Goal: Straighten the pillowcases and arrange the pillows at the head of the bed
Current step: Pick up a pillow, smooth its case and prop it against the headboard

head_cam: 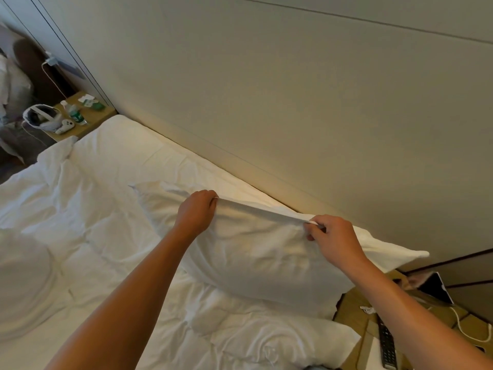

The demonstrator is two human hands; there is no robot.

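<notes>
A white pillow [256, 257] lies near the head of the bed, close to the beige headboard wall [266, 102]. My left hand [198, 209] grips the far edge of its pillowcase. My right hand [333, 236] pinches the same edge further right. The fabric edge [261, 209] is pulled taut and lifted between the two hands. A second white pillow [24, 284] lies at the left edge of the view, partly cut off. A rumpled white duvet [80, 209] covers the bed.
A nightstand [77, 116] at the far left carries a headset, a controller and bottles. Another nightstand [373, 329] at the lower right holds a remote control [386, 343], a white cable and a tablet [437, 287].
</notes>
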